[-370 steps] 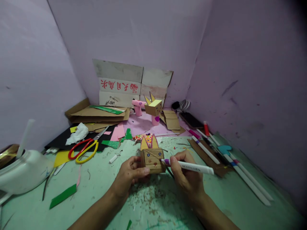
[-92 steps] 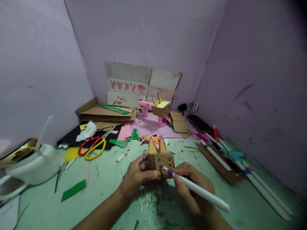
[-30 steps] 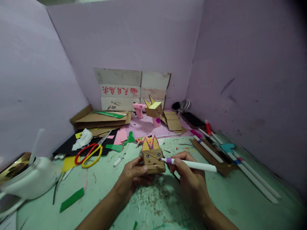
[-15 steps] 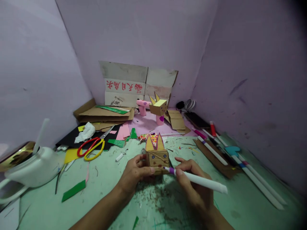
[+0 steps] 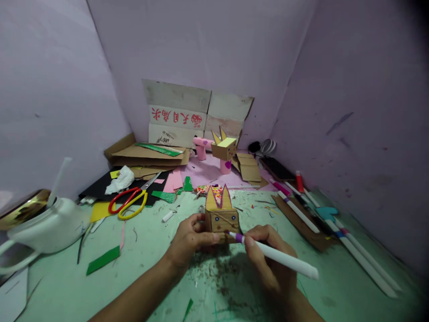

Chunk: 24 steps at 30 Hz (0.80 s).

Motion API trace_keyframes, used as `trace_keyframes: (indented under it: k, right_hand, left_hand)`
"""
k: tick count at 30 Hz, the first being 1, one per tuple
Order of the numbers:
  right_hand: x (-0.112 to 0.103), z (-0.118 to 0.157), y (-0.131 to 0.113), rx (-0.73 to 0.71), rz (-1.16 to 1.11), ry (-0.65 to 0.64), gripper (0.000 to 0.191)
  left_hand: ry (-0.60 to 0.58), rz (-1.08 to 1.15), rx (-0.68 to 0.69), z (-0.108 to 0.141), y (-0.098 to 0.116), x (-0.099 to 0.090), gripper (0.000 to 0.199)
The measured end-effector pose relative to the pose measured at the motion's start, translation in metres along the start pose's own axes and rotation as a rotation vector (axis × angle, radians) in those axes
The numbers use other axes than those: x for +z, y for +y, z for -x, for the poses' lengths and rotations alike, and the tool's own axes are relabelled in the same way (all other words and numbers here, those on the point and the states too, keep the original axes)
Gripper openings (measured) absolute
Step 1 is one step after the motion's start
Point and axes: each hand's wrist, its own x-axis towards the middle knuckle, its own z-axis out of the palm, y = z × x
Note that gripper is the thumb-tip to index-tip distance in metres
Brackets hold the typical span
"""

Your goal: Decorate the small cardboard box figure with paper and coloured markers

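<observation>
Cardboard head (image 5: 228, 219) below frame centre, 6 o'clock. Left hand (image 5: 189, 237): fingers clamped on its 8 o'clock side. Right hand (image 5: 271, 255): fingers pinched round marker (image 5: 281, 258), tip near its 4 o'clock. Presumably light, stiffish, grippy; ears (image 5: 226, 197) likely fragile, best held by box sides.

At the left edge of your view sat a white pot (image 5: 56, 228), with a green strip (image 5: 103, 260) lying to its right. Left of centre, you had scissors (image 5: 144, 197) with red and yellow handles, partly over a black sheet (image 5: 97, 188), near a crumpled white tissue (image 5: 121, 180). A pale cardboard panel (image 5: 177, 96) with red characters stood above centre; a blue cutout (image 5: 326, 211) lay at your frame's right.
</observation>
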Motion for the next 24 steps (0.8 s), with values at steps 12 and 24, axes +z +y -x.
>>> trace_keyframes:
  k: [12, 24]
  right_hand:
    - [0.0006, 0.0009, -0.0020, -0.014, -0.007, 0.004, 0.015]
    - [0.0023, 0.0010, -0.0043, -0.022, 0.000, 0.045, 0.014]
  left_hand:
    - [-0.001, 0.001, -0.004, 0.0000, 0.0010, 0.0013, 0.071]
    - [-0.001, 0.011, 0.004, 0.0001, -0.0002, 0.0008, 0.071]
